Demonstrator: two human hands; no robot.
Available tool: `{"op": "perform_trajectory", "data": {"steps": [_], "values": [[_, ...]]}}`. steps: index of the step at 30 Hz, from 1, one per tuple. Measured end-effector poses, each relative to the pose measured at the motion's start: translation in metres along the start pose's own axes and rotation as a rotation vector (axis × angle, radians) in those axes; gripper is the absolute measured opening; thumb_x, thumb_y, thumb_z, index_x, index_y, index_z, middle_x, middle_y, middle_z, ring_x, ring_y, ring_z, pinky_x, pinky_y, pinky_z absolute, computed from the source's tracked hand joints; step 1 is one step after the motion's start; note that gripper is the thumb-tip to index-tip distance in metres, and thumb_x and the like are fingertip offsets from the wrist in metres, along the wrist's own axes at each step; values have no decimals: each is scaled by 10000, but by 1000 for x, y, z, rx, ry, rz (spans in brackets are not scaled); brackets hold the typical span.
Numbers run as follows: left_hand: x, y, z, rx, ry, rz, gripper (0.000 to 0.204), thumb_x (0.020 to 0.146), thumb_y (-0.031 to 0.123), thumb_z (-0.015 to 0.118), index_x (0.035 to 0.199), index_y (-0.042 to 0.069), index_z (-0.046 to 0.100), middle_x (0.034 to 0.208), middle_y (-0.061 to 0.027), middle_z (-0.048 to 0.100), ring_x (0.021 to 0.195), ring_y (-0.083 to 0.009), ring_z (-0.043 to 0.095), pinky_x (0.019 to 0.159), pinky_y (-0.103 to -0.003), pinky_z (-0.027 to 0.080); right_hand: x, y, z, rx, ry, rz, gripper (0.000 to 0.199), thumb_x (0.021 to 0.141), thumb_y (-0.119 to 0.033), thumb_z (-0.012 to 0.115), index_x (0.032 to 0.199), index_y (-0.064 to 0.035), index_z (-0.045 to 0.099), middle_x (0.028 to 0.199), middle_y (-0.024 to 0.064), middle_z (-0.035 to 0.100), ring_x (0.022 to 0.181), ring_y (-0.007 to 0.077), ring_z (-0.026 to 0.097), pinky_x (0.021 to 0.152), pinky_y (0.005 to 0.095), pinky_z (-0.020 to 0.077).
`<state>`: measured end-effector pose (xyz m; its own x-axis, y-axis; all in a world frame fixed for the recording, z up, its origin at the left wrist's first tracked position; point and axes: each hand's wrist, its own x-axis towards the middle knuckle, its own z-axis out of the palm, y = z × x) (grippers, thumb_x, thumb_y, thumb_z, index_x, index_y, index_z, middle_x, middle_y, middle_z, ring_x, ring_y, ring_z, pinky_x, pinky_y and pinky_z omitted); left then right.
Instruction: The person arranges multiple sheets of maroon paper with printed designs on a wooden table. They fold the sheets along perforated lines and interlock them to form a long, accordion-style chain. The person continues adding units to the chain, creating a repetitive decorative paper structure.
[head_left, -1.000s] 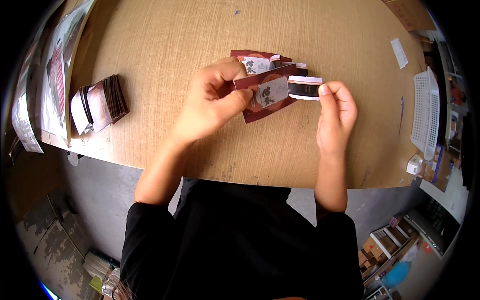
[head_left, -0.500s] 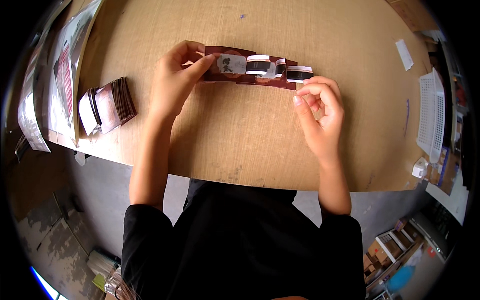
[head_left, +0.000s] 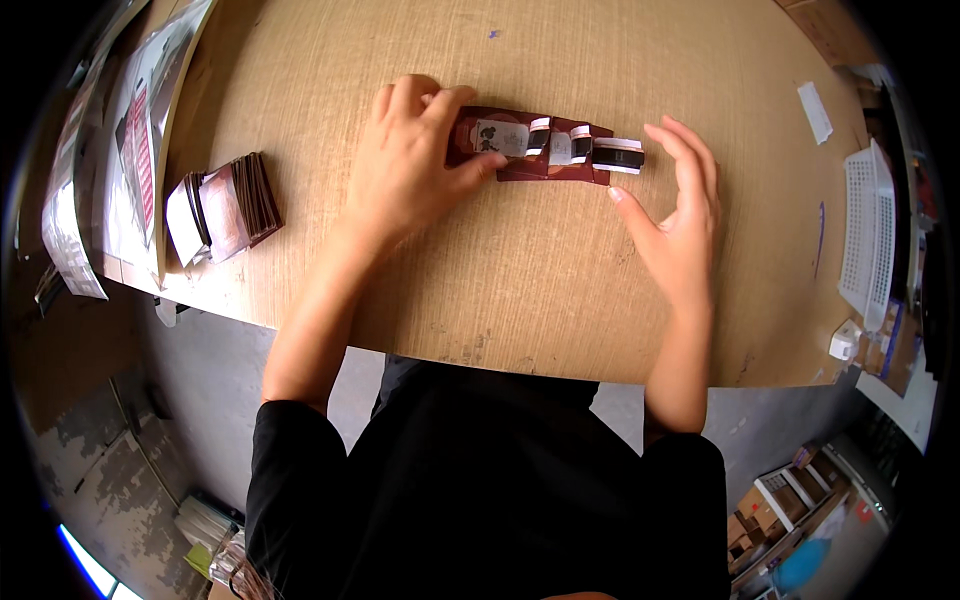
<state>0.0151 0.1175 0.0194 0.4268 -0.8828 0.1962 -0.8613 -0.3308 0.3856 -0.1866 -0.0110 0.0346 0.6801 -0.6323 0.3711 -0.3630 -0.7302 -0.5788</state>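
A row of overlapping dark red cards lies on the table in front of me, with pale printed panels on their faces. Curled black-and-white strips stand up from them, and one such strip sticks out at the right end. My left hand is closed on the left end of the cards, the thumb over their lower edge and the fingers at the top edge. Thumb and fingers spread apart, my right hand is open around the right end and holds nothing. Whether its fingertips touch the strip I cannot tell.
A fanned stack of dark-edged cards stands on the left of the wooden table. Plastic-covered sheets line the far left edge. To the right are a white strip, a white basket and a small white box.
My left hand has moved right along the cards, its thumb now farther in. The row has shifted right and looks shorter, its strips more upright. My right hand has moved right and opened wider.
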Motion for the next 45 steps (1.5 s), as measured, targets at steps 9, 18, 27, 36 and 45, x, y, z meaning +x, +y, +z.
{"op": "perform_trajectory", "data": {"steps": [9,18,27,36,45], "values": [[17,13,8,-13,-132,289,698,543,308,787,1161,114,528,1141,-59,506,1105,-252,437,941,-385,339,15,26,17,97,-218,-66,702,634,-107,747,1253,-115,417,1165,61,550,1108,239,477,953,371,364],[20,22,17,-13,-109,288,578,589,319,763,1096,121,568,1067,-49,533,1037,-241,475,890,-382,369,15,26,22,149,-260,-31,650,643,-101,740,1222,-123,445,1072,29,598,1067,227,485,931,372,376],[20,26,19,-15,-123,212,578,584,319,771,1095,145,565,1068,-46,518,1060,-250,452,886,-395,362,13,23,24,152,-227,-53,668,605,-4,742,1205,-117,471,1076,63,561,1019,235,512,893,351,418],[19,19,15,-105,-158,258,565,587,279,765,1102,151,570,1102,-57,500,1078,-261,416,913,-389,331,13,25,25,163,-196,-93,656,597,-70,756,1190,-102,477,1058,37,596,1020,227,496,890,359,402],[18,20,17,-112,-140,243,558,593,289,748,1110,173,573,1094,-65,496,1066,-265,409,895,-395,323,14,22,25,173,-206,-104,687,564,-63,771,1190,-104,491,1054,49,600,1013,233,493,892,360,390]]}}
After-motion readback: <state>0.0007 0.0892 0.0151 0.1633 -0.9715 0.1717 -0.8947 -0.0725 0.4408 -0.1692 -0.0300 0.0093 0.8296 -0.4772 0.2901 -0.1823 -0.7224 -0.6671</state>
